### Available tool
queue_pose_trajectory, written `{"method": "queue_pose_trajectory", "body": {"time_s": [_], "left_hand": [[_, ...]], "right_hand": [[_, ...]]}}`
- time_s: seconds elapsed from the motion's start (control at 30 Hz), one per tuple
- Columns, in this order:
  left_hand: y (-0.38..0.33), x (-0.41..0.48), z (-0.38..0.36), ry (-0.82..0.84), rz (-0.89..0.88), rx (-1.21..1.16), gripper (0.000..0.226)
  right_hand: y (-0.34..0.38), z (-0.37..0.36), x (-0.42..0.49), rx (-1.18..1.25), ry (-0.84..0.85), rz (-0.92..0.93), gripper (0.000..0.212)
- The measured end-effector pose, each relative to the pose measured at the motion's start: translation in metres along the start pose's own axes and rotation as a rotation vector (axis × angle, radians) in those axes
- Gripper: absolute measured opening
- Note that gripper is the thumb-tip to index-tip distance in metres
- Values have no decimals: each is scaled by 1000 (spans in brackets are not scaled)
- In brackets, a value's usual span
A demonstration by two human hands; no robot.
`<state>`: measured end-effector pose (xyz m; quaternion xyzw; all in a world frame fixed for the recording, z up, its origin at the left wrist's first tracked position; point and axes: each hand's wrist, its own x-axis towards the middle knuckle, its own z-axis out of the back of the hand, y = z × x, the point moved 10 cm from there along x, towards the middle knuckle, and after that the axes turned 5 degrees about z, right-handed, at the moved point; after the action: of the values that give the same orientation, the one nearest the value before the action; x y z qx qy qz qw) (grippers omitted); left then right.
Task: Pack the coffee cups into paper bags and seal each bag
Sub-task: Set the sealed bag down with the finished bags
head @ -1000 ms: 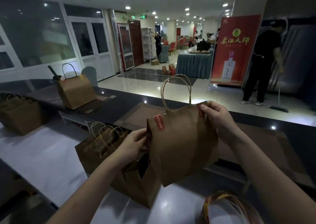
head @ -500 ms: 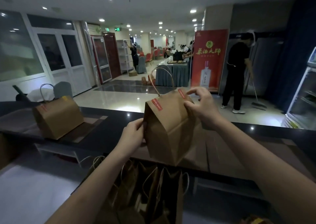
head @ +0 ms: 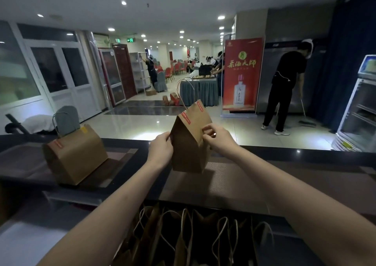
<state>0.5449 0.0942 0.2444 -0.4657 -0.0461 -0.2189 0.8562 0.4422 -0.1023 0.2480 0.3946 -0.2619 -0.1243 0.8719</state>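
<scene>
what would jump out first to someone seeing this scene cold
The brown paper bag, red stickers along its folded top, is dead centre, gripped by the left hand and right hand. Next, a second sealed bag standing on the dark counter at left, and the red banner behind at right.

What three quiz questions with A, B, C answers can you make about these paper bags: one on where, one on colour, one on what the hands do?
1. Where is the other bag?
A) on the counter, left of the held bag.
B) on a bed.
C) in a sink.
2. What colour are the stickers on the held bag?
A) blue.
B) red.
C) green.
3. What do the left hand and right hand do?
A) hang free.
B) hold a cup.
C) both grip the held bag.
Answers: 1 A, it stands on the counter at the left. 2 B, two red strips cross its folded top. 3 C, each hand pinches one side.
</scene>
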Motion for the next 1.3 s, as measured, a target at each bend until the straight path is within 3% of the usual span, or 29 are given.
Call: {"method": "queue_pose_trajectory", "body": {"time_s": [0.17,0.47,0.67,1.3], "left_hand": [[29,21,-6,-2,35,26,34],[76,38,-22,43,46,3,36],[101,30,-41,87,54,-33,36],[142,19,-63,147,122,-76,39]], "right_hand": [[-13,-44,7,119,39,-135,25],[-46,-109,11,282,263,-179,89],[-77,-129,4,293,240,-238,70],[-96,-156,-11,284,212,-313,70]]}}
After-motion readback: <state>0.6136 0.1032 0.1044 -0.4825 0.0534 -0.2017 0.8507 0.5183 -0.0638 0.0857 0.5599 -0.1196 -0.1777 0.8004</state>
